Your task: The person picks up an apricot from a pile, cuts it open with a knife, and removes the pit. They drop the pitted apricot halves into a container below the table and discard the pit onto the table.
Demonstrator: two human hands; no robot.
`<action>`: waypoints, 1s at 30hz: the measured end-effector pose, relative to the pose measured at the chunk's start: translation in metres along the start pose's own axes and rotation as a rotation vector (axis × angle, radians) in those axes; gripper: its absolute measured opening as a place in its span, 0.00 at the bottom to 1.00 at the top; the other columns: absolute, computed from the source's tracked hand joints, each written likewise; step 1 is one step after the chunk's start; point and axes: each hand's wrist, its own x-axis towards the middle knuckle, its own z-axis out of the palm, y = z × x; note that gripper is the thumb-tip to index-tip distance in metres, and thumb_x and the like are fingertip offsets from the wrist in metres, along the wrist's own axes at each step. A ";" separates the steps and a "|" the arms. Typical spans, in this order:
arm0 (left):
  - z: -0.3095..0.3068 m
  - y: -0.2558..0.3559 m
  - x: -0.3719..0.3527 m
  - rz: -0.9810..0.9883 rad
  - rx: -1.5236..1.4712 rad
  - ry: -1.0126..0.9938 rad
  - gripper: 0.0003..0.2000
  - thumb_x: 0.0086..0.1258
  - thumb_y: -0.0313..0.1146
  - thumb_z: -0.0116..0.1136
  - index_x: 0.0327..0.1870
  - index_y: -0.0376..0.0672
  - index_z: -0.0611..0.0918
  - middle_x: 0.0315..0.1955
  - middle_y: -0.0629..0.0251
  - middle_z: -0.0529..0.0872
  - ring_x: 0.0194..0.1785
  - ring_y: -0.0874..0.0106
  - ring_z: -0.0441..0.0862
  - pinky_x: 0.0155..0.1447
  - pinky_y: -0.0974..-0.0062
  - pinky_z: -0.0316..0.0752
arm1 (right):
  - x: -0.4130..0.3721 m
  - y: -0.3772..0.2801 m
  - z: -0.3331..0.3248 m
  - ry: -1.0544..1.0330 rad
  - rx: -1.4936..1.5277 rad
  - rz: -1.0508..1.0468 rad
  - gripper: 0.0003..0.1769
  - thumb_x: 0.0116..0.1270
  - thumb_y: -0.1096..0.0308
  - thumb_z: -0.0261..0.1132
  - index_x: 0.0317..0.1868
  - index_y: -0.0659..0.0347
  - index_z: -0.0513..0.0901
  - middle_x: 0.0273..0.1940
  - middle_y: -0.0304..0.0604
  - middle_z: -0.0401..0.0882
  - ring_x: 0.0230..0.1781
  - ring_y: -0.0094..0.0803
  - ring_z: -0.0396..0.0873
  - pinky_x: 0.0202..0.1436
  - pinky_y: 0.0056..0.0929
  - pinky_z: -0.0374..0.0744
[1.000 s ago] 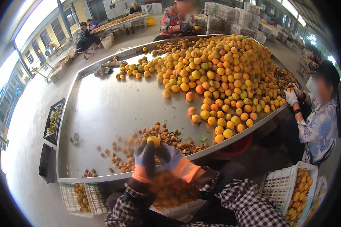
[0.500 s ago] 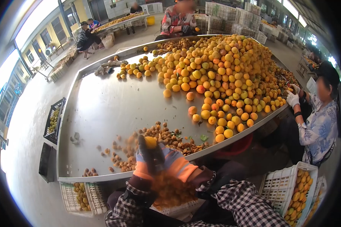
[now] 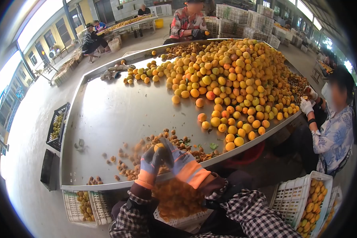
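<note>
An apricot (image 3: 158, 146) sits at the fingertips of my left hand (image 3: 148, 164), whose fingers are closed on it. My right hand (image 3: 183, 162) is just to its right, fingers together and pointing at the fruit; what they hold, if anything, I cannot make out. Both hands wear grey-and-orange gloves. Under and around them, brown apricot stones (image 3: 131, 171) and scraps lie along the near edge of the metal table (image 3: 107, 107). Below my hands is a white crate (image 3: 186, 219) heaped with blurred orange-brown pieces.
A large apricot pile (image 3: 234, 75) covers the table's far right. Crates of fruit stand at the lower left (image 3: 103, 208) and lower right (image 3: 291, 194). Black crates (image 3: 50, 168) are on the left floor. One co-worker (image 3: 333, 127) sits at right, another (image 3: 186, 23) across the table.
My hands have moved slightly apart, with the right shifting to the right of the apricot. The apricot stays in my left fingers. The co-worker at right has moved their hands slightly.
</note>
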 end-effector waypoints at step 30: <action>0.017 0.033 -0.026 -0.191 -0.149 -0.283 0.18 0.65 0.25 0.51 0.57 0.41 0.74 0.34 0.70 0.79 0.29 0.82 0.74 0.32 0.85 0.68 | 0.009 0.009 -0.079 0.130 1.323 0.029 0.08 0.67 0.73 0.61 0.45 0.64 0.79 0.27 0.37 0.78 0.21 0.19 0.73 0.26 0.19 0.75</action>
